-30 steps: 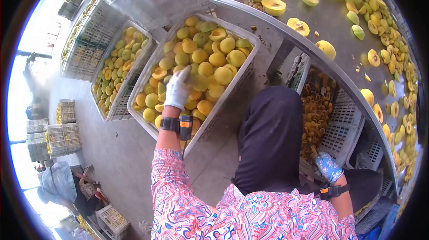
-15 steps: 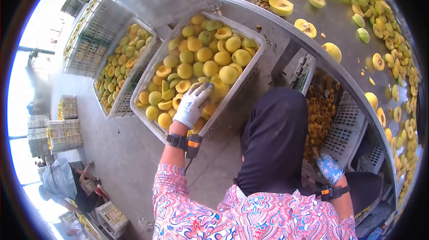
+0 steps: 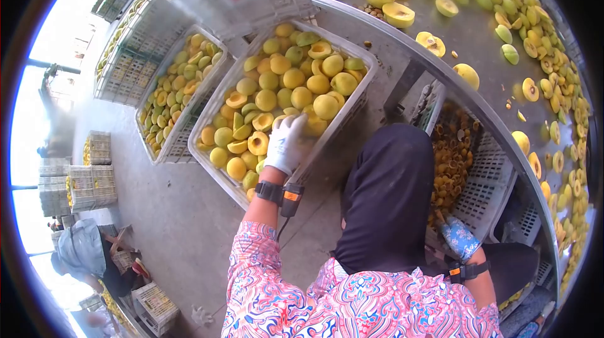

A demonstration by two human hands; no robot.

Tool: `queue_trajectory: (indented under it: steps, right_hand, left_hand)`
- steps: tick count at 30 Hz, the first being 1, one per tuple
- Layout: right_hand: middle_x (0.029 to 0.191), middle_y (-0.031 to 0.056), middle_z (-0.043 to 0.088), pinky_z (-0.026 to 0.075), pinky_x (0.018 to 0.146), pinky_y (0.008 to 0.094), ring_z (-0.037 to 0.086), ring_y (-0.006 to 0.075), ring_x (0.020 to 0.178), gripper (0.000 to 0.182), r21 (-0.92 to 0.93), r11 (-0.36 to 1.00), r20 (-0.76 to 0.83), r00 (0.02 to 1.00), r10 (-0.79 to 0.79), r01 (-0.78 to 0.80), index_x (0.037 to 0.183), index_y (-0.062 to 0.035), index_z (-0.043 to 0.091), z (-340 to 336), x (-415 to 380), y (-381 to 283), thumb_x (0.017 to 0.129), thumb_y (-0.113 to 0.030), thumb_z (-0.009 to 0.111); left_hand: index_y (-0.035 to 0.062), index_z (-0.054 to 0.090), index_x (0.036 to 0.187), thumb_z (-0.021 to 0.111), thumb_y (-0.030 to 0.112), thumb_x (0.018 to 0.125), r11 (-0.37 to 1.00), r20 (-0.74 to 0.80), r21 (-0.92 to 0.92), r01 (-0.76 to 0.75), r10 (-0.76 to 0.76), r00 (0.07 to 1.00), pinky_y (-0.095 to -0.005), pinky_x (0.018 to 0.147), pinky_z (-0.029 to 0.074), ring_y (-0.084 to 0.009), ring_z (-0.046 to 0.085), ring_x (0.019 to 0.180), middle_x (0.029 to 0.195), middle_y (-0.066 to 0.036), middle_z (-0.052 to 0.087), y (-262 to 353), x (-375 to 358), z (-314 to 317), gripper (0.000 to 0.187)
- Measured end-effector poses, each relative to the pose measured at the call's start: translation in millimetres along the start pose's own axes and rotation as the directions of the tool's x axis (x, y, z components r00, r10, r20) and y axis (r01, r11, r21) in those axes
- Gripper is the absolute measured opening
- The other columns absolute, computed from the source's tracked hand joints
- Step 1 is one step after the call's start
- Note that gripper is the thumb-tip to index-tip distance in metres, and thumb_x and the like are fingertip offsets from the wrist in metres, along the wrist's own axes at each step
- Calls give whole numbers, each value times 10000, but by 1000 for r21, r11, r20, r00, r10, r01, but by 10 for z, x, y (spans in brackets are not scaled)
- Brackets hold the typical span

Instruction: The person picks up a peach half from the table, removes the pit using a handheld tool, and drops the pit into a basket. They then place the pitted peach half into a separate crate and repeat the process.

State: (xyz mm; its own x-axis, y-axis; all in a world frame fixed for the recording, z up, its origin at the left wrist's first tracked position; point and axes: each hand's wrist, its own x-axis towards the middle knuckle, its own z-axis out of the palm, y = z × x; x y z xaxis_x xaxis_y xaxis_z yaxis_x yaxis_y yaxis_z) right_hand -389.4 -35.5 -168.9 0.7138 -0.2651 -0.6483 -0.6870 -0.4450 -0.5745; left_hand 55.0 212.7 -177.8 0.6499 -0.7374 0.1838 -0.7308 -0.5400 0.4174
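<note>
My left hand (image 3: 286, 146), in a white glove, is over the near side of a pale plastic crate (image 3: 217, 182) heaped with yellow-green peaches (image 3: 294, 78), some halved. Its fingers are bent around a blurred yellow peach (image 3: 316, 126) at their right side; the thumb is hidden. Lower right, my right hand (image 3: 460, 238) wears a blue floral glove and rests by my knee. Its fingers are closed, with a thin brownish end projecting beyond them; what it belongs to cannot be made out. Beside it, a crate (image 3: 483, 180) contains brown-orange pits or fruit pieces (image 3: 452, 155).
A metal table (image 3: 469, 36) curves along the right, bearing many peach halves (image 3: 549, 61). Another filled crate (image 3: 179, 127) stands left, with stacked crates (image 3: 129, 64) beyond. A person (image 3: 85, 250) bends over at lower left, near more crates (image 3: 154, 306).
My left hand has shifted right and slightly towards me, with the yellow blur still beside its fingers. My right hand has barely moved. The view has shifted slightly.
</note>
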Motion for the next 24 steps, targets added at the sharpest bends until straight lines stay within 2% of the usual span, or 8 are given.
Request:
queue_trajectory:
  steps: [1, 3, 9, 13, 17, 19, 22, 24]
  right_hand:
    - [1012, 244, 578, 496, 781, 449, 583, 401, 903, 455, 48, 997, 17, 998, 64, -65, 1202, -35, 571, -33, -11, -80, 751, -74, 619]
    - [1037, 240, 576, 497, 797, 443, 582, 395, 922, 504, 197, 945, 82, 965, 247, -259, 1248, -31, 545, -114, -20, -234, 753, -75, 624]
    - [1032, 223, 596, 493, 807, 416, 601, 351, 915, 477, -39, 999, 38, 999, 38, -36, 1306, -29, 506, -73, -59, -67, 865, -201, 565]
    - [1006, 231, 613, 485, 806, 414, 609, 342, 903, 437, 138, 905, 94, 915, 392, -402, 1302, -34, 508, -230, -60, -752, 945, -283, 470]
    - [1023, 249, 612, 489, 810, 423, 607, 358, 928, 441, 61, 962, 33, 964, 264, -265, 1293, -31, 512, -148, -47, -515, 941, -294, 476]
    - [1035, 257, 605, 486, 817, 436, 606, 365, 941, 438, 125, 961, 29, 969, 245, -247, 1287, -29, 516, -168, -56, -609, 942, -294, 464]
    - [1074, 268, 593, 482, 832, 459, 597, 387, 977, 425, -245, 970, -20, 1000, 4, -8, 1287, -34, 520, 57, 69, 26, 899, -208, 525]
    - [1119, 272, 577, 479, 856, 464, 586, 405, 1002, 457, -162, 986, 13, 999, 48, -46, 1293, -41, 519, -139, -10, -448, 849, -137, 570]
  left_hand:
    - [88, 569, 1239, 769, 147, 662, 998, -21, -68, 12, -13, 1000, -439, 970, 429, -368, 516, 1111, 1206, -171, 566, -43, 30, -47, 613]
    - [96, 562, 1269, 784, 151, 652, 997, -169, 74, 36, -24, 985, -440, 981, 417, -364, 519, 1105, 1206, -172, 566, -230, 127, -113, 658]
    - [104, 587, 1234, 753, 118, 715, 969, -12, 222, 106, -106, 994, -422, 852, 492, -379, 575, 969, 1115, -212, 550, -652, 490, -185, 545]
    - [125, 614, 1195, 732, 107, 741, 916, 49, 352, 192, -223, 974, -428, 798, 499, -389, 584, 926, 1064, -212, 545, -506, 665, -205, 470]
    - [150, 592, 1251, 683, 52, 781, 966, 226, 230, 120, -173, 959, -416, 845, 481, -381, 572, 970, 1072, -197, 539, -625, 619, -346, 488]
    - [150, 606, 1243, 674, 44, 793, 978, 220, 159, 133, -166, 961, -400, 872, 473, -366, 570, 997, 1085, -179, 543, -751, 570, -332, 467]
    - [149, 632, 1215, 681, 53, 794, 980, 196, 121, 159, -181, 964, -386, 880, 475, -349, 579, 1001, 1090, -166, 558, -830, 537, -264, 435]
    - [153, 645, 1202, 684, 57, 795, 987, 185, 66, 148, -158, 970, -376, 887, 475, -337, 585, 1003, 1090, -159, 570, -947, 532, -216, 420]
